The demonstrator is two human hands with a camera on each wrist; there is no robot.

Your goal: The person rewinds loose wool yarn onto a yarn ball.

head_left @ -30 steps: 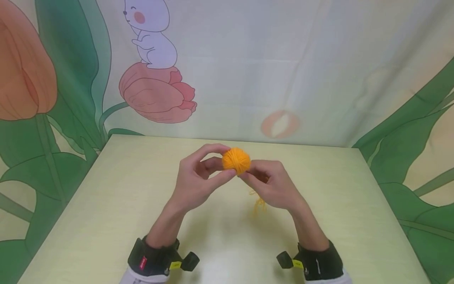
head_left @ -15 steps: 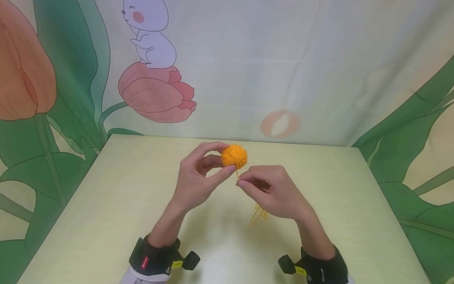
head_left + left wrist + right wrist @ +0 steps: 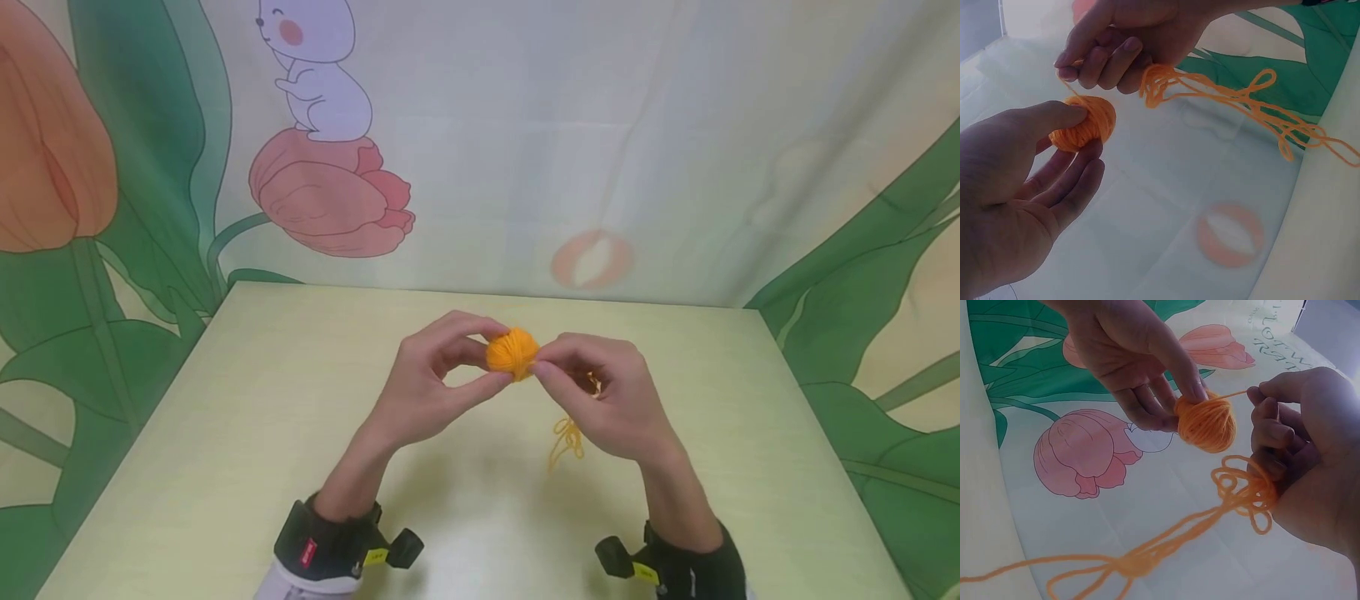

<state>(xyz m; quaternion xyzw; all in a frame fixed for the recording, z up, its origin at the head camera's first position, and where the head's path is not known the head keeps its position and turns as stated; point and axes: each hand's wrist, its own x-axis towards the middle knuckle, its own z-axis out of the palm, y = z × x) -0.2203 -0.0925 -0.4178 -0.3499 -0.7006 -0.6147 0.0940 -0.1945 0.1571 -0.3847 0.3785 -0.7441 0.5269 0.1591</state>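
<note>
A small ball of orange yarn (image 3: 512,353) is held up over the table between the thumb and fingers of my left hand (image 3: 435,383). Close on its right, my right hand (image 3: 607,392) pinches a strand between thumb and forefinger. In the right wrist view that strand (image 3: 1229,395) runs taut from the ball (image 3: 1209,425) to the fingertips. The other fingers of the right hand curl around a loose bundle of yarn (image 3: 1160,84). Its loops (image 3: 1260,103) hang below that hand, and in the head view the dangling loops (image 3: 567,437) show under the palm.
A pale table (image 3: 300,375) lies under both hands. Behind it hangs a cloth backdrop (image 3: 487,167) printed with tulips, leaves and a white animal. Each wrist wears a black band with a small camera, such as the left one (image 3: 405,548).
The right hand first drew away from the ball toward the person, pulling a strand, then came back up beside it and to the right. The ball dipped slightly and shifted right with the left hand.
</note>
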